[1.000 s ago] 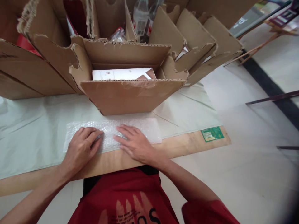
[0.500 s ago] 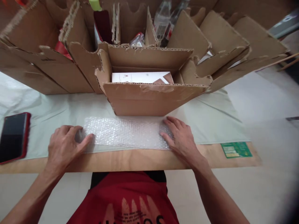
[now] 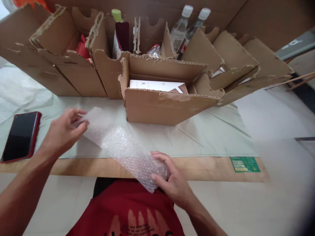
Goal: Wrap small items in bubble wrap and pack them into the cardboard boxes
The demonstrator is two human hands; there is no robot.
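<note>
A long strip of clear bubble wrap (image 3: 123,141) is held slantwise between my two hands, its near end reaching past the table's front edge. My left hand (image 3: 67,126) pinches the far left end, fingers closed on the film. At the near right end, my right hand (image 3: 169,177) grips the wrap, with the thumb on top and the fingers curled over its edge. Whether something lies inside the wrap I cannot tell. Just beyond it stands an open cardboard bin (image 3: 169,106) with a white and brown box (image 3: 157,86) in it.
Behind stand more cardboard bins (image 3: 81,80), with clear bottles (image 3: 180,28) among them. A red-cased phone (image 3: 21,136) lies at the left, by crumpled clear plastic (image 3: 22,85). A green packet (image 3: 245,164) is at the table's right front edge.
The bubble wrap has gone from lying level along the table to a slant. My left hand moved up and away; my right hand came nearer and to the left.
</note>
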